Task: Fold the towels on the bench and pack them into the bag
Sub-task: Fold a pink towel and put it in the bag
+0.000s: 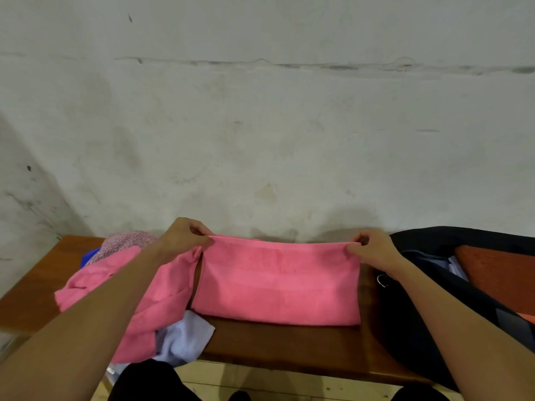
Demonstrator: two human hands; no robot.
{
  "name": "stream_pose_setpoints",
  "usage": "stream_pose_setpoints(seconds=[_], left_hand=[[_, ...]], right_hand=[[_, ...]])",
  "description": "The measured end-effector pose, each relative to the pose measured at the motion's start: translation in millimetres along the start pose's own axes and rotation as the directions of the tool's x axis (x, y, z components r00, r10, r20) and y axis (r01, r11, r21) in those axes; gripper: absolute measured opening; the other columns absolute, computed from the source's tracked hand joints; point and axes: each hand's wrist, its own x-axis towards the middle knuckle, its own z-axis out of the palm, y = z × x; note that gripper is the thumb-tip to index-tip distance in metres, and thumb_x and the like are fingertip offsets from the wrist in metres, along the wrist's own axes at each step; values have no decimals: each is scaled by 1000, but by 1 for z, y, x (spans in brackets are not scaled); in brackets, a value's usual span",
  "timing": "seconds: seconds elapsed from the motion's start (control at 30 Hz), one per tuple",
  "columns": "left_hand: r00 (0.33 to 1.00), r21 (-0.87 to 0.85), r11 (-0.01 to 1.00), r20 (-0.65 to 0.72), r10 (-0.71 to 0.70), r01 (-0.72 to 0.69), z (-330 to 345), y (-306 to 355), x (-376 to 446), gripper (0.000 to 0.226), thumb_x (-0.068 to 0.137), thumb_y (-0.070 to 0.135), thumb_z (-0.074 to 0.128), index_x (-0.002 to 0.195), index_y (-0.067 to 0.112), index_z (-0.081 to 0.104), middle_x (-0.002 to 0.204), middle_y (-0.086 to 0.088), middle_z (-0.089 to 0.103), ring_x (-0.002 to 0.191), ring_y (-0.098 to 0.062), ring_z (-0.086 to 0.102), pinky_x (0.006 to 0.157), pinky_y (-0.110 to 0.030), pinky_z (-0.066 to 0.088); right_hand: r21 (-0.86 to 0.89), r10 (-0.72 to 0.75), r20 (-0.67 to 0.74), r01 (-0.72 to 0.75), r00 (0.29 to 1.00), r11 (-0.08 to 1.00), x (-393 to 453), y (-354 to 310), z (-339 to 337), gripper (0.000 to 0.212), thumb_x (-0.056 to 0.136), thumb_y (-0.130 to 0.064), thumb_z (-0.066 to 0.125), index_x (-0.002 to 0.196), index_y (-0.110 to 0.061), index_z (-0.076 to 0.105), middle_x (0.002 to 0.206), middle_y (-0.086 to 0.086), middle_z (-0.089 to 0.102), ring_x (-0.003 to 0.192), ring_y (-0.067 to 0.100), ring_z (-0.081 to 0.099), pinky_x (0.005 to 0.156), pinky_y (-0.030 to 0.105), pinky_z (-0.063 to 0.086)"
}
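Pink towel lies folded flat at frame centre on the bench. Left hand pinches its far left corner, fingers curled on the cloth; right hand pinches the far right corner likewise. Heap of unfolded towels at lower left, touching the folded one. Open dark bag at right, just beside the towel.
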Motion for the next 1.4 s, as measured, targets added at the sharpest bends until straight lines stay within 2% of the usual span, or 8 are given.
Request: stream_pose_setpoints(seconds=[0.2,0.37,0.5,0.6,0.73,0.93,1.1,1.4], left_hand=[[985,-71,992,-146,92,-103,-7,21,-1,19,68,-15,76,77,2,72,74,-12,71,70,-18,66,61,-16,55],[934,52,959,-218,283,-278,-13,37,4,37,73,-14,69,79,23,72,82,-6,69,72,-18,65,73,-27,57],[933,260,900,9,360,-349,-12,24,-10,42,70,-13,73,68,29,72,82,0,69,74,-5,64,67,-17,52],[935,343,874,204,289,-345,2,-4,-25,49,70,-13,71,65,36,70,83,7,66,73,0,62,66,-12,50],[888,459,816,439,134,-351,30,-52,-50,39,68,-10,61,78,28,61,82,5,59,70,-2,50,61,-13,41],[850,428,803,497,174,-414,38,-90,-65,42,65,-2,61,75,39,59,77,3,61,67,-2,52,62,-16,42],[848,341,858,499,180,-383,37,-90,-72,15,74,18,82,84,16,72,80,9,68,78,-3,61,68,-15,47],[870,473,777,457,186,-415,41,-97,-70,32,78,0,70,71,30,59,86,7,60,79,-5,58,74,-16,47]], right_hand=[[37,-112,-155,119,982,992,0,-18,-15,14,78,7,66,78,-7,68,74,6,67,65,16,56,56,11,46],[-4,-212,-230,217,950,976,1,-28,-24,19,76,9,64,78,-10,63,78,5,64,69,17,55,62,21,46],[-162,-205,82,217,975,963,-9,-16,-27,27,73,8,64,68,-16,54,68,-1,54,62,12,44,58,21,35],[-319,-116,324,223,939,921,-21,3,-15,36,72,4,66,63,-23,44,64,-6,46,61,11,38,56,24,28],[-479,66,508,218,859,850,-47,23,12,33,75,0,62,65,-21,39,75,-4,46,65,11,41,57,19,33],[-516,170,587,204,791,832,-70,42,33,30,76,-1,61,71,-23,42,86,-3,48,72,14,42,61,21,36],[-463,206,660,176,722,869,-71,37,30,23,76,-15,71,87,-26,54,97,-4,53,81,11,49,69,22,44],[-461,121,620,235,775,856,-75,40,30,16,84,-12,73,80,-25,65,88,-5,65,82,11,64,68,20,52]])
